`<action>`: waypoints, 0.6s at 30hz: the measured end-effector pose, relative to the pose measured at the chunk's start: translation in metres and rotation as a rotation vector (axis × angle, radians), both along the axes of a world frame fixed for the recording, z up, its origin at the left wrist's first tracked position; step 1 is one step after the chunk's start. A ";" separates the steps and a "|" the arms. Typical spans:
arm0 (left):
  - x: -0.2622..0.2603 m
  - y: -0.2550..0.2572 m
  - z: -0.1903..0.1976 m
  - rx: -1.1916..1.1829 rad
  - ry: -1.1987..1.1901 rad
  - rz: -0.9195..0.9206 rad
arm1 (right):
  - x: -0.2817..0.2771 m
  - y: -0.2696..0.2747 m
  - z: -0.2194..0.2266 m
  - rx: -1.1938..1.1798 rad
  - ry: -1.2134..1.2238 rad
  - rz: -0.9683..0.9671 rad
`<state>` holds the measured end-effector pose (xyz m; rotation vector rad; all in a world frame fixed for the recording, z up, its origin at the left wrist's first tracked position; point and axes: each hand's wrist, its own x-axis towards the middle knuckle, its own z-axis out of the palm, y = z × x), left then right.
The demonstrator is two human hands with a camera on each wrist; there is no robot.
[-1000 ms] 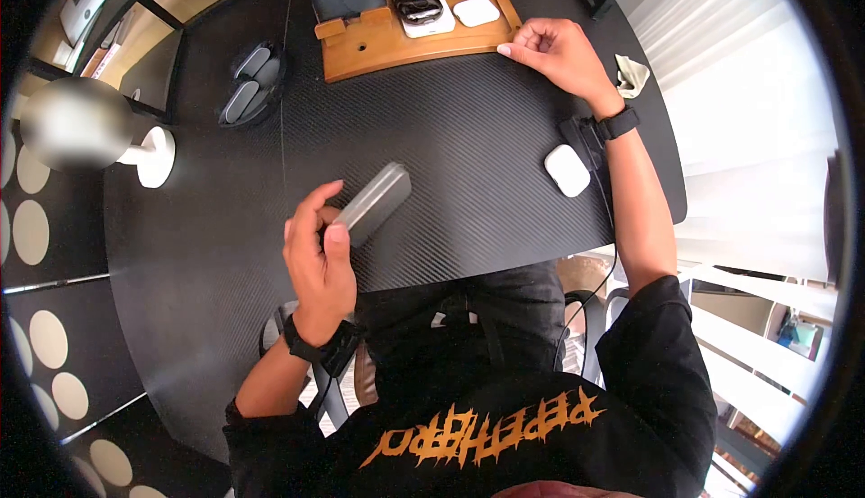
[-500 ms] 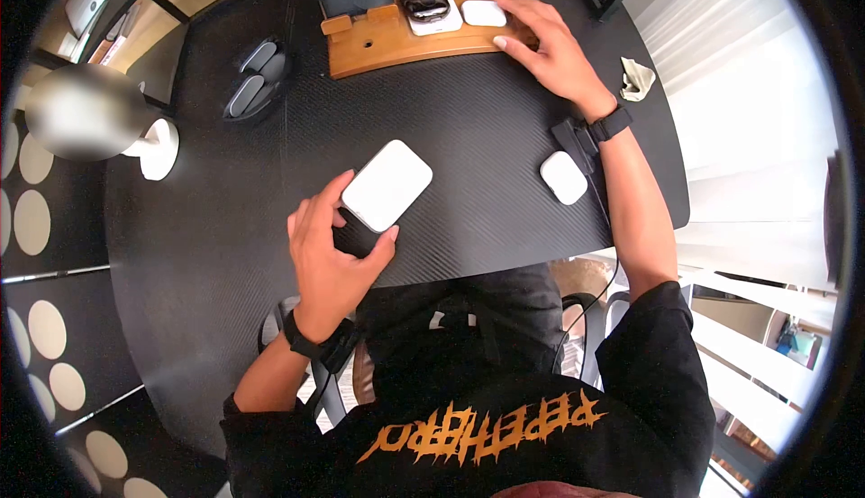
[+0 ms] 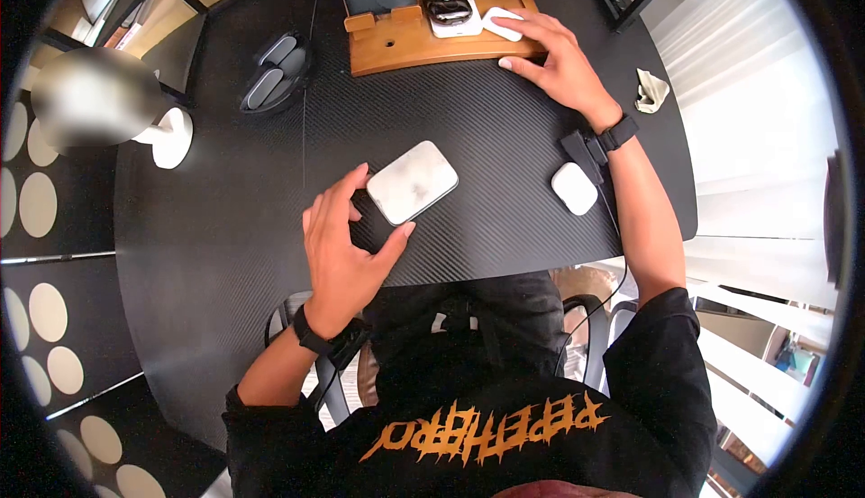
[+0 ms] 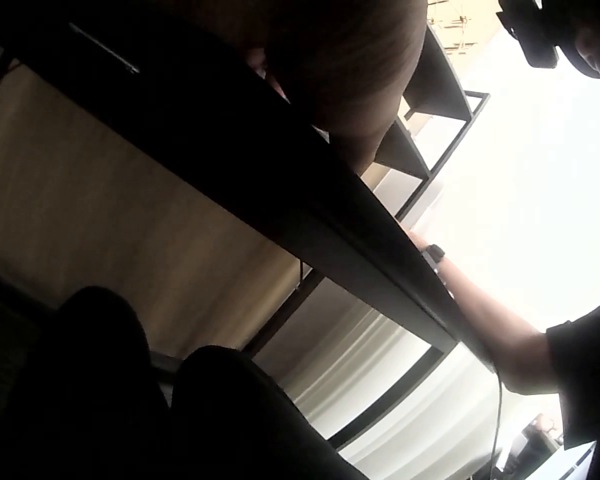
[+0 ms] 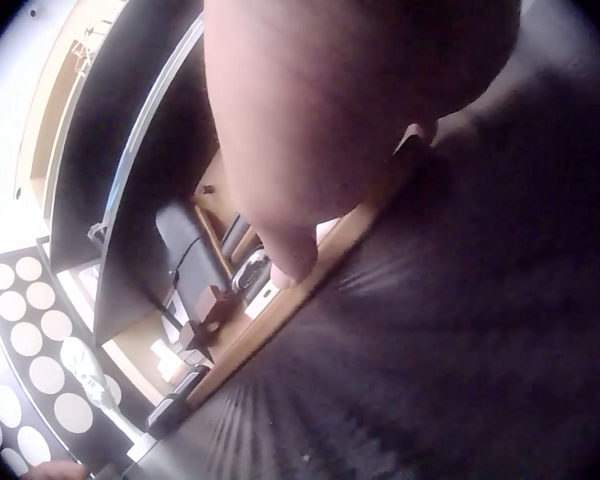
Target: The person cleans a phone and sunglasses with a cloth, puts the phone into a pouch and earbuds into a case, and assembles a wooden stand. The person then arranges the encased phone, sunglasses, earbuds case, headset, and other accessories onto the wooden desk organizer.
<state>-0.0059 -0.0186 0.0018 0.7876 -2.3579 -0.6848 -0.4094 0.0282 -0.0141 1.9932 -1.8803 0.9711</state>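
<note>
My left hand (image 3: 342, 237) holds a white rounded rectangular box (image 3: 413, 182) close over the dark table. Its fingers sit at the box's left edge and its thumb at the near edge. My right hand (image 3: 568, 61) lies over the front right of a wooden desk organizer (image 3: 396, 54). Its nearly straight fingers touch a small white rounded case (image 3: 502, 23), while the thumb sits apart at the organizer's front edge. To the left of the case, a dark wristwatch (image 3: 448, 9) lies on a white pad (image 3: 464, 27). Fingertips and box are hidden in the left wrist view.
Beside my right forearm lies another white rounded case (image 3: 574, 189), near a thin cable. A dark tray with grey pieces (image 3: 270, 79) and a white lamp-like stand (image 3: 171, 139) are on the left. A crumpled pale cloth (image 3: 651, 91) lies at the far right.
The box in my left hand turned from its edge to broad face up and shifted right. My right hand moved onto the organizer's small case, which is now tilted and slightly closer to the watch.
</note>
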 end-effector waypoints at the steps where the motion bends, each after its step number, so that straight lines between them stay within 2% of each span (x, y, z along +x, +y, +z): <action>1: 0.001 0.000 -0.001 -0.004 0.002 -0.004 | 0.000 0.000 0.000 0.001 -0.002 0.003; 3: 0.000 -0.001 0.000 -0.010 0.007 -0.002 | -0.001 -0.001 0.002 0.056 -0.371 -0.063; 4: -0.001 0.000 0.002 -0.008 0.000 0.004 | 0.000 -0.003 0.004 0.034 -0.329 -0.148; 5: -0.001 0.001 0.003 -0.005 -0.008 0.013 | 0.003 -0.001 0.005 0.039 -0.331 -0.142; 7: 0.001 0.001 0.002 0.010 -0.011 0.020 | 0.016 0.007 0.017 0.058 -0.542 -0.054; 8: 0.001 0.000 0.001 0.021 -0.008 0.022 | 0.028 0.009 0.026 0.047 -0.669 0.088; 11: 0.000 -0.001 0.002 0.040 0.013 0.021 | 0.070 0.019 0.062 0.227 -0.490 0.250; 13: 0.000 -0.001 0.003 0.044 0.005 0.031 | 0.100 0.020 0.066 0.335 -0.583 0.430; 14: 0.001 -0.002 0.003 0.039 0.001 0.024 | 0.108 0.017 0.064 0.312 -0.493 0.500; 18: 0.000 -0.002 0.005 0.042 -0.008 0.029 | 0.128 0.013 0.052 0.371 -0.329 0.538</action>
